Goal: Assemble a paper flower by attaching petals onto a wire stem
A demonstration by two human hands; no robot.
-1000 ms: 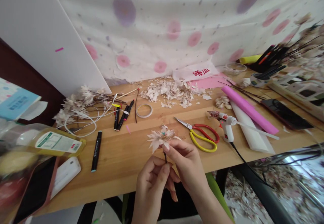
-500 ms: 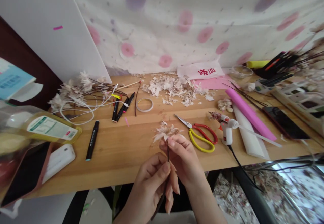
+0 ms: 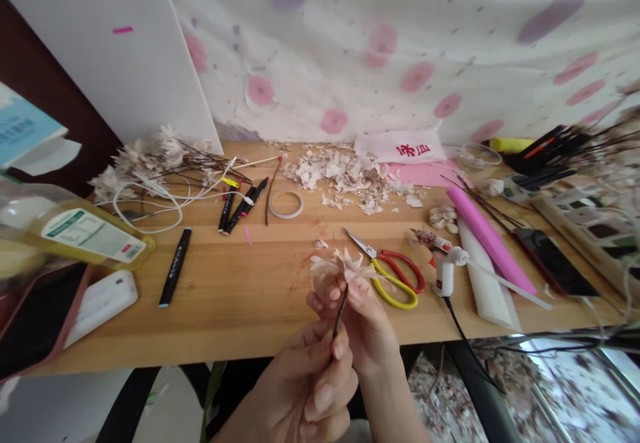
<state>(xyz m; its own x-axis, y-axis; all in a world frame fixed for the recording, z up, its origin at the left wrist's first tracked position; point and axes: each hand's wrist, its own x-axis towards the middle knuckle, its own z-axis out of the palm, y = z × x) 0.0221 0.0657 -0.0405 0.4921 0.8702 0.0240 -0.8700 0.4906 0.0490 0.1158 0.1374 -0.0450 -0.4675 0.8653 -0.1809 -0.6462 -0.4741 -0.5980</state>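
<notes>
The person's left hand [image 3: 313,376] has its thumb and fingers closed on a dark stem [image 3: 341,309]. The right hand [image 3: 370,326] is clamped on the pale flower [image 3: 347,266], gripping it just under the spread petals, where the stem meets them. The flower is upright, slightly tilted, above the near part of the wooden table [image 3: 225,309].

Just beyond the flower lies a small pale scrap [image 3: 321,244]. To the right are the open scissors [image 3: 367,249], with one red and one yellow handle; the flower's petals overlap the yellow handle in view. Farther right, a white glue gun [image 3: 444,276] stands with its nozzle pointing left, near a pink roll [image 3: 490,239] and a white roll [image 3: 483,269] that lie side by side.

Behind the hands, a ring of tape [image 3: 286,215] lies near a heap of pale petal pieces [image 3: 345,171]. To the left, a black marker [image 3: 175,268] lies apart from a group of markers [image 3: 244,208]. A white cable [image 3: 173,196] loops beside a bunch of pale flowers [image 3: 155,156], with a bottle of yellow liquid [image 3: 95,233] nearer the table's left end.
</notes>
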